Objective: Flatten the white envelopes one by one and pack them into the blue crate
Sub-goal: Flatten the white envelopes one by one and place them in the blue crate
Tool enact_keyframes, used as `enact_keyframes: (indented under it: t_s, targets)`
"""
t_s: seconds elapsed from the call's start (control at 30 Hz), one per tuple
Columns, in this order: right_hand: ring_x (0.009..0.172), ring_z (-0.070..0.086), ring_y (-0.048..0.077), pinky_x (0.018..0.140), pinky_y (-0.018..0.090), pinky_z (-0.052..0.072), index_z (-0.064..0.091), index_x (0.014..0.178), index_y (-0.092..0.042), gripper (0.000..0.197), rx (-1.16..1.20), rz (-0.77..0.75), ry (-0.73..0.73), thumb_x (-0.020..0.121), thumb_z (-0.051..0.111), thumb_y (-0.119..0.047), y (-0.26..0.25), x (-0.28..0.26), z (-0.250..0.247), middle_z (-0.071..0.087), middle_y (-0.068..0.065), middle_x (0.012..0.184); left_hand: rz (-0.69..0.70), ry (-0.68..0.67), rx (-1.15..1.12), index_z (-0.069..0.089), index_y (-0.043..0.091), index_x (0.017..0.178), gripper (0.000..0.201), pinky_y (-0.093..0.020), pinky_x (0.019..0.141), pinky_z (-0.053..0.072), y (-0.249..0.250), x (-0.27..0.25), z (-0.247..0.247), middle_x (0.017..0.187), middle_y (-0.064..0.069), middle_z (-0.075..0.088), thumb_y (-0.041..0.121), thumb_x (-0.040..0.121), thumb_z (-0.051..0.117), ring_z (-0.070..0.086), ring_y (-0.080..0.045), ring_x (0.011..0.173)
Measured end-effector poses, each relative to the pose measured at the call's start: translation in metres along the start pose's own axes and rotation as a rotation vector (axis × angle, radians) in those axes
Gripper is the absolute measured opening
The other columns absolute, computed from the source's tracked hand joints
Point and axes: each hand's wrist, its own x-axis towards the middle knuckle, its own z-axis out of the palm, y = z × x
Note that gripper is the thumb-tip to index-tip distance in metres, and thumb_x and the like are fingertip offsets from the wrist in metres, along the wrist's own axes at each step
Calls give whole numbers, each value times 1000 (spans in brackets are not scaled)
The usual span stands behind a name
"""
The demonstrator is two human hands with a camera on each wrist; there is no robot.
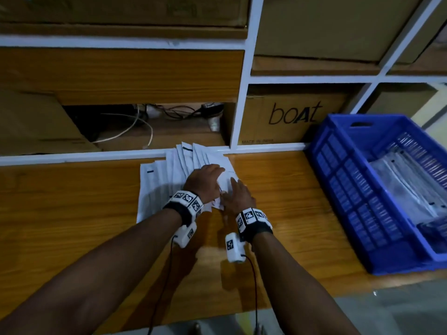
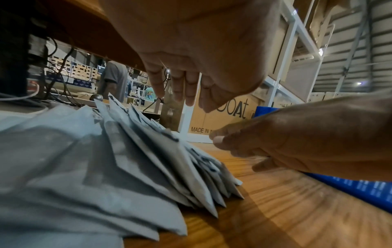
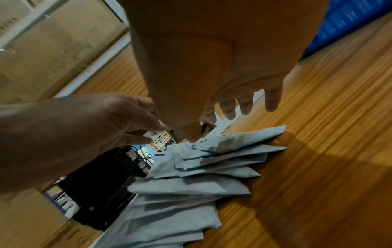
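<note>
The wooden desk (image 1: 72, 213) is carrying a blue crate (image 1: 338, 180) on its right side, with some clear plastic bags lying inside. A pile of white envelopes (image 1: 154, 189) is lying fanned out in the middle of the desk. The left hand (image 1: 204, 183) and right hand (image 1: 238, 197) are hovering together over the pile with loose, straight fingers, gripping nothing.
</note>
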Motion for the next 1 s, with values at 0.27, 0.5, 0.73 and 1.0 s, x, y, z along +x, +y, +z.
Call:
enact_keyframes:
  t_s: [0.27,0.5,0.73,1.0]
  targets:
    - [151,19,28,118,56,19,11,160,-29,77,-49,61,-105,97,41,-63,9,37,13,10,0,168,18,-55,31,42,19,155,61,-37,121,26,-21,35,11,164,-5,35,16,96,59,30,-21,151]
    - [129,53,33,103,45,44,36,154,-27,50,-116,-176,71,104,40,-36,20,27,-6,50,8,149,6,-169,122,32,22,159,72,-38,124,21,-10,48,20,168,-2,24,18,92,58,20,-19,155]
    - [82,68,30,70,37,52,54,135,-27,35,-173,-412,289,101,45,-32,51,-7,-40,74,5,98,44,-241,271,20,30,162,73,-45,126,6,18,45,31,171,3,13,23,99,57,7,-17,157]
    - [140,43,28,105,47,36,45,148,-32,46,-194,-461,275,103,36,-27,113,-96,-56,48,-3,152,127,-242,245,19,29,162,74,-42,126,14,83,-11,37,170,5,17,23,99,55,15,-18,156]
